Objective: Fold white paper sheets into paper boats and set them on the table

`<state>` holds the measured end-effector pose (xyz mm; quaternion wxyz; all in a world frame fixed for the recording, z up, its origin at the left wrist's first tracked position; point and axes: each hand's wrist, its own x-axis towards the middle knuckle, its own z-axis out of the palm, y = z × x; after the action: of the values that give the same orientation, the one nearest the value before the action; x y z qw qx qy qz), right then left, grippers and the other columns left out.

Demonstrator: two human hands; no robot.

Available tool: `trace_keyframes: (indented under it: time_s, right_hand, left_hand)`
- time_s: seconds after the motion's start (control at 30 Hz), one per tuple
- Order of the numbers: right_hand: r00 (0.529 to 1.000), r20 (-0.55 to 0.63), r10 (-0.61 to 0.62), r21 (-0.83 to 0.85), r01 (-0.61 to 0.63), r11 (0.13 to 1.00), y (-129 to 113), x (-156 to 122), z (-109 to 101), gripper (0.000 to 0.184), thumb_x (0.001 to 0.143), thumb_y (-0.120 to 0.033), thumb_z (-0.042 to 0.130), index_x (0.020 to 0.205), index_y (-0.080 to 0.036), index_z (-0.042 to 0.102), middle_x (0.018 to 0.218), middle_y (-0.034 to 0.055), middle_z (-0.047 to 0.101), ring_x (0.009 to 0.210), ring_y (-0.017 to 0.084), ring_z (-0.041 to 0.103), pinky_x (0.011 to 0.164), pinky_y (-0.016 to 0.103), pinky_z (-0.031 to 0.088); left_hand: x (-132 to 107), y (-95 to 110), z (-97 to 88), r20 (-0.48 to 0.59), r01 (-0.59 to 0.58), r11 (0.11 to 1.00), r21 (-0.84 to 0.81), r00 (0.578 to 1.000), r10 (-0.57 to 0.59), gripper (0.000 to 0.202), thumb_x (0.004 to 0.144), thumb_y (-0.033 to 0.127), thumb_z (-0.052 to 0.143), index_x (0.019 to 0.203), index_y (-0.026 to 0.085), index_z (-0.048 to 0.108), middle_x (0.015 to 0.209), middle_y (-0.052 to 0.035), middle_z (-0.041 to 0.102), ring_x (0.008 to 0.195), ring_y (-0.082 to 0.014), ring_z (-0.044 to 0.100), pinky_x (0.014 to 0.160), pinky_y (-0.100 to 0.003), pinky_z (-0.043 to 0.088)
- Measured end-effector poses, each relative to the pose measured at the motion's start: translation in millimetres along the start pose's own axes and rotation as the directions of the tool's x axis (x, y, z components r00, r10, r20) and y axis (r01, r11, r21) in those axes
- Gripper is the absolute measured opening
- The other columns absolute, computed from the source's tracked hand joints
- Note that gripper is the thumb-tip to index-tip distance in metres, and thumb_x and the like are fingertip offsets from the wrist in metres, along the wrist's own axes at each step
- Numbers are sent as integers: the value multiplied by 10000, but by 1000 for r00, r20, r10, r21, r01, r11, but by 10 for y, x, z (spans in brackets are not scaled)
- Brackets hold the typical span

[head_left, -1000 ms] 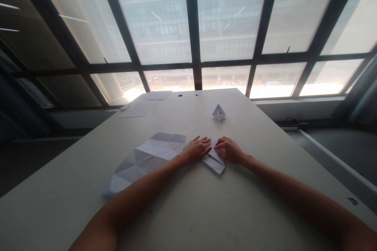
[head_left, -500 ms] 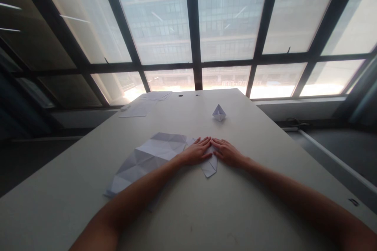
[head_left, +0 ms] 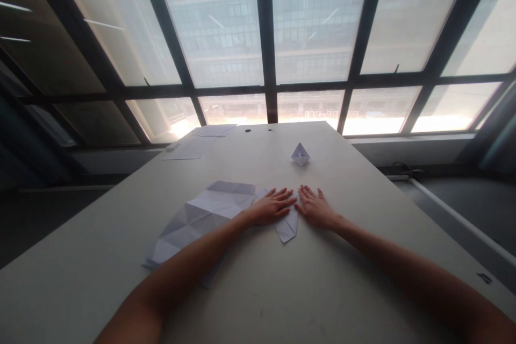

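A folded piece of white paper (head_left: pixel 287 227) lies on the table, its pointed lower end showing below my hands. My left hand (head_left: pixel 274 206) rests flat across it with the fingers stretched out, hiding much of its upper part. At the paper's right edge, my right hand (head_left: pixel 315 208) lies palm down, fingers extended and the thumb side toward the left hand. A large creased sheet of paper (head_left: pixel 213 201) spreads out to the left, partly under my left forearm. Beyond the hands stands a small folded paper boat (head_left: pixel 300 156).
The white table (head_left: pixel 342 290) stretches toward large windows with dark frames. Loose paper sheets (head_left: pixel 187 149) lie at its far left. A small dark object (head_left: pixel 484 278) sits near the right edge. Two dark round spots mark the far end.
My right hand has slid a little to the right, away from the left fingertips, to the folded paper's edge. My left hand stays on the paper with its fingers slightly more spread.
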<state>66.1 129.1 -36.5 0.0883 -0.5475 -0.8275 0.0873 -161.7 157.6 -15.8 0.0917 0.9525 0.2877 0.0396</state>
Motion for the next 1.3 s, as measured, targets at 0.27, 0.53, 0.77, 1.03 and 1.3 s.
trace_keyframes:
  time_s: [0.27, 0.53, 0.77, 1.03, 1.3]
  right_hand:
    - [995, -81, -56, 100, 64, 993, -3, -10, -41, 626, 985, -397, 343, 1545, -122, 293, 1616, 149, 234, 1507, 245, 153, 1199, 506, 110]
    - [982, -19, -186, 103, 187, 977, 30, -1, -57, 660, 1005, -485, 300, 1561, -132, 253, 1609, 140, 257, 1505, 242, 164, 1208, 485, 101]
    - [989, 15, -148, 56, 147, 988, 44, 19, -19, 705, 1004, -528, 240, 1570, -110, 205, 1627, 150, 186, 1514, 254, 108, 1203, 515, 71]
    - [989, 16, -148, 42, 147, 988, 8, -4, -75, 681, 1002, -488, 265, 1555, -91, 252, 1620, 159, 209, 1509, 261, 139, 1202, 519, 89]
    - [989, 18, -145, 44, 144, 989, -1, -12, -97, 672, 1003, -481, 280, 1553, -94, 259, 1618, 161, 220, 1508, 260, 145, 1203, 511, 85]
  left_hand:
    - [8, -5, -6, -5, -18, 999, -39, 1000, 18, 544, 1042, 424, 331, 1563, 320, 218, 1619, -23, 232, 1509, -247, 148, 1210, -499, 105]
    - [31, 23, -12, -2, -9, 1000, -29, 1000, 9, 584, 1038, 453, 320, 1578, 286, 170, 1633, -40, 178, 1513, -233, 133, 1217, -464, 101]
    - [42, -18, 45, -27, 16, 1000, -25, 1000, -17, 608, 1032, 476, 311, 1580, 247, 176, 1627, -76, 197, 1508, -223, 162, 1218, -436, 123]
    - [63, -85, 142, -164, 272, 962, 24, 950, -265, 530, 1016, 404, 342, 1502, 194, 375, 1581, -120, 329, 1481, -271, 255, 1192, -517, 185]
    - [76, -167, 147, -249, 369, 930, 3, 901, -356, 442, 994, 254, 363, 1411, 174, 482, 1537, -141, 407, 1445, -269, 338, 1180, -533, 225]
